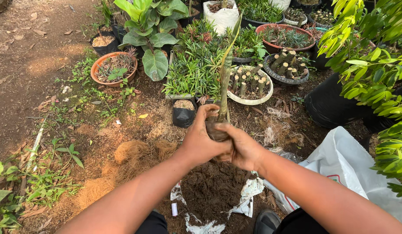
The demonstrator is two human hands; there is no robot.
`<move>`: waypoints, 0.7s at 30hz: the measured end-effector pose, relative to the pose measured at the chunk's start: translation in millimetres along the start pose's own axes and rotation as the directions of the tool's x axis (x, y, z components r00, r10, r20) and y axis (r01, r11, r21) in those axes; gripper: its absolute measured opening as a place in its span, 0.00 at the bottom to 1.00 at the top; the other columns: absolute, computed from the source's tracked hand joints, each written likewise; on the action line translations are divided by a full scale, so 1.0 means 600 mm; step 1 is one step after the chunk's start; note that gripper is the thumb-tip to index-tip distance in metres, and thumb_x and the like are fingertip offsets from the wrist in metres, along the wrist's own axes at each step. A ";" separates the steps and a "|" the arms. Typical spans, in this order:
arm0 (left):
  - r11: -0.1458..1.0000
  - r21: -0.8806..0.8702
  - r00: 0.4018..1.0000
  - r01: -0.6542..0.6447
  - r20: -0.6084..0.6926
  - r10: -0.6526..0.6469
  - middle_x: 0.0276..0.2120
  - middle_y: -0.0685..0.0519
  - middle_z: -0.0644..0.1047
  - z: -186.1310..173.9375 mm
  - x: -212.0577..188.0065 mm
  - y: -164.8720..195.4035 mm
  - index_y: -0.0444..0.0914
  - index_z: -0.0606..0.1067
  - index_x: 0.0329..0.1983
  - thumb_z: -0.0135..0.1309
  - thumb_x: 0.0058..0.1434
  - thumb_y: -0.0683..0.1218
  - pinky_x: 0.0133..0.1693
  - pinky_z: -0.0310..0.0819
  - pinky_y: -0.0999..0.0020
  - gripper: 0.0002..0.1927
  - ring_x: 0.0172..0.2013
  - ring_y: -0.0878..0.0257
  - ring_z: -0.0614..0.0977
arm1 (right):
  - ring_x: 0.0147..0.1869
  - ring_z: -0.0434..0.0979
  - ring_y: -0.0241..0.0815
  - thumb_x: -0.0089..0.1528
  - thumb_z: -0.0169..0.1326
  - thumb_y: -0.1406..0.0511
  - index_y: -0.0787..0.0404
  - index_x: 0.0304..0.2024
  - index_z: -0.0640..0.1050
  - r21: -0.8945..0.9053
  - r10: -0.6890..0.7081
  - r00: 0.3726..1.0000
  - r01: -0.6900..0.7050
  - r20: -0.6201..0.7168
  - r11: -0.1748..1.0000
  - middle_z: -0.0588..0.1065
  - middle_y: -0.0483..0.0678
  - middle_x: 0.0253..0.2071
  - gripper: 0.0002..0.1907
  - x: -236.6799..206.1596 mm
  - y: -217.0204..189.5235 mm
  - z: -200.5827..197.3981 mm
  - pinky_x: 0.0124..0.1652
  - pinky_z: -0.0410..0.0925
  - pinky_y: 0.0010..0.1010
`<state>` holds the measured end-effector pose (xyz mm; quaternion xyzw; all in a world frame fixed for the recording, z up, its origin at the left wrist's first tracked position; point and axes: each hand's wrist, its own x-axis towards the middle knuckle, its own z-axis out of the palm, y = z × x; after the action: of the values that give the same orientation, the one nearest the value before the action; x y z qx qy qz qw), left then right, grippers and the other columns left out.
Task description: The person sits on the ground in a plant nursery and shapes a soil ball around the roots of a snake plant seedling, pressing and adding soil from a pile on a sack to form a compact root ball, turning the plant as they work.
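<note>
While both hands — left hand, right hand — clasp the root ball of a mottled-leaf plant above the soil heap, it is lifted bare — the small black bag still plantless.

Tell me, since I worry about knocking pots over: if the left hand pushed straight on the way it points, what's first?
Probably the small black grow bag just beyond the left hand; depth is unclear.
</note>
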<state>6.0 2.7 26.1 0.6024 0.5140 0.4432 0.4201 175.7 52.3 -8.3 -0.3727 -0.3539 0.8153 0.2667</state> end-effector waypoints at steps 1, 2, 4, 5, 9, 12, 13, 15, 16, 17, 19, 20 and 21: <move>0.995 0.000 0.995 -0.096 0.025 0.096 0.52 0.51 0.74 -0.005 -0.001 -0.002 0.45 0.59 0.67 0.71 0.40 0.48 0.55 0.77 0.58 0.50 0.52 0.55 0.81 | 0.23 0.69 0.30 0.64 0.55 0.53 0.57 0.47 0.74 -0.024 0.021 0.999 -0.020 0.034 1.000 0.78 0.43 0.34 0.17 0.000 -0.007 -0.009 0.21 0.64 0.22; 0.981 -0.001 0.980 -0.193 0.051 0.193 0.55 0.49 0.72 -0.012 0.000 -0.004 0.45 0.58 0.70 0.72 0.41 0.47 0.58 0.75 0.57 0.53 0.56 0.53 0.79 | 0.23 0.70 0.31 0.65 0.56 0.53 0.58 0.48 0.74 -0.004 0.061 0.992 -0.061 0.114 0.998 0.76 0.43 0.32 0.18 -0.002 -0.015 -0.019 0.22 0.65 0.22; 0.953 -0.040 0.948 -0.300 0.099 0.303 0.60 0.48 0.70 -0.022 0.004 -0.008 0.45 0.55 0.72 0.74 0.42 0.47 0.62 0.71 0.57 0.57 0.60 0.54 0.76 | 0.21 0.70 0.32 0.65 0.58 0.52 0.60 0.49 0.74 0.025 0.134 0.952 -0.146 0.276 0.989 0.73 0.43 0.27 0.21 -0.006 -0.027 -0.034 0.22 0.65 0.23; 0.948 -0.078 0.941 -0.309 0.119 0.316 0.61 0.49 0.70 -0.026 0.009 -0.009 0.44 0.54 0.73 0.75 0.42 0.47 0.63 0.69 0.58 0.58 0.61 0.55 0.74 | 0.23 0.71 0.32 0.65 0.57 0.52 0.60 0.48 0.73 0.007 0.162 0.951 -0.170 0.264 0.985 0.74 0.43 0.28 0.20 -0.006 -0.026 -0.036 0.23 0.66 0.23; 0.928 -0.309 0.912 -0.209 0.281 0.299 0.58 0.49 0.79 -0.029 0.009 -0.010 0.40 0.71 0.65 0.71 0.47 0.43 0.65 0.75 0.61 0.40 0.59 0.60 0.80 | 0.24 0.73 0.36 0.66 0.55 0.49 0.60 0.44 0.71 0.018 0.195 0.940 -0.208 0.281 0.978 0.74 0.45 0.26 0.21 -0.017 -0.022 -0.028 0.24 0.67 0.26; 0.937 -0.337 0.949 -0.091 0.256 0.185 0.45 0.52 0.81 -0.022 0.006 -0.003 0.39 0.75 0.55 0.69 0.45 0.41 0.53 0.82 0.64 0.31 0.46 0.63 0.84 | 0.25 0.75 0.38 0.66 0.55 0.48 0.60 0.44 0.71 -0.003 0.113 0.962 -0.116 0.250 0.993 0.75 0.46 0.26 0.23 -0.028 -0.022 -0.008 0.25 0.70 0.27; 0.959 -0.274 0.966 -0.068 0.221 0.131 0.42 0.53 0.81 -0.019 0.005 0.000 0.39 0.75 0.53 0.70 0.44 0.42 0.49 0.82 0.65 0.31 0.42 0.63 0.84 | 0.26 0.76 0.39 0.66 0.55 0.48 0.61 0.44 0.71 -0.026 0.077 0.972 -0.073 0.223 0.997 0.76 0.47 0.27 0.22 -0.032 -0.022 -0.001 0.26 0.71 0.28; 0.989 -0.150 0.989 -0.005 0.143 0.027 0.36 0.54 0.81 -0.015 0.004 0.006 0.40 0.74 0.50 0.72 0.42 0.44 0.41 0.82 0.65 0.31 0.35 0.64 0.83 | 0.32 0.81 0.42 0.63 0.53 0.49 0.60 0.46 0.72 -0.065 0.093 0.986 -0.085 0.137 0.994 0.78 0.49 0.31 0.23 -0.035 -0.019 0.015 0.30 0.74 0.30; 0.991 -0.126 0.992 -0.040 0.116 0.055 0.36 0.55 0.80 -0.012 0.003 0.008 0.40 0.74 0.50 0.71 0.41 0.44 0.41 0.81 0.66 0.31 0.35 0.65 0.83 | 0.35 0.84 0.44 0.61 0.53 0.49 0.60 0.46 0.73 -0.083 0.100 0.991 -0.092 0.092 0.992 0.80 0.50 0.33 0.23 -0.034 -0.016 0.021 0.31 0.75 0.31; 0.992 -0.102 0.992 -0.076 0.089 0.085 0.36 0.56 0.80 -0.010 0.001 0.009 0.41 0.74 0.49 0.71 0.40 0.44 0.41 0.81 0.67 0.30 0.35 0.66 0.82 | 0.37 0.83 0.43 0.62 0.54 0.50 0.60 0.48 0.73 -0.029 0.045 0.995 -0.043 0.085 0.999 0.80 0.49 0.37 0.22 -0.034 -0.012 0.027 0.34 0.76 0.31; 0.989 -0.042 0.989 -0.139 0.046 0.141 0.35 0.56 0.79 -0.006 -0.001 0.011 0.41 0.74 0.48 0.70 0.40 0.44 0.41 0.80 0.69 0.30 0.35 0.67 0.82 | 0.41 0.82 0.39 0.64 0.55 0.53 0.60 0.51 0.73 0.079 -0.068 0.995 0.063 0.067 0.995 0.80 0.47 0.43 0.21 -0.032 -0.001 0.036 0.39 0.78 0.32; 0.986 -0.011 0.986 -0.164 0.031 0.164 0.34 0.56 0.80 -0.002 -0.002 0.012 0.40 0.74 0.47 0.69 0.39 0.45 0.40 0.80 0.69 0.29 0.35 0.67 0.82 | 0.43 0.82 0.39 0.64 0.55 0.55 0.60 0.51 0.73 0.079 -0.077 0.996 0.074 0.043 0.994 0.79 0.47 0.44 0.20 -0.029 0.002 0.037 0.41 0.78 0.33; 0.982 0.020 0.982 -0.187 0.015 0.187 0.33 0.56 0.80 0.001 -0.003 0.012 0.40 0.74 0.47 0.69 0.39 0.45 0.40 0.79 0.69 0.29 0.34 0.67 0.82 | 0.45 0.82 0.39 0.63 0.55 0.56 0.59 0.51 0.74 0.078 -0.085 0.996 0.084 0.019 0.993 0.79 0.47 0.46 0.19 -0.026 0.004 0.036 0.43 0.79 0.34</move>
<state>8.2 0.3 32.7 0.6556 0.4570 0.4711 0.3734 167.0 31.8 6.7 -0.3378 -0.3407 0.8204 0.3111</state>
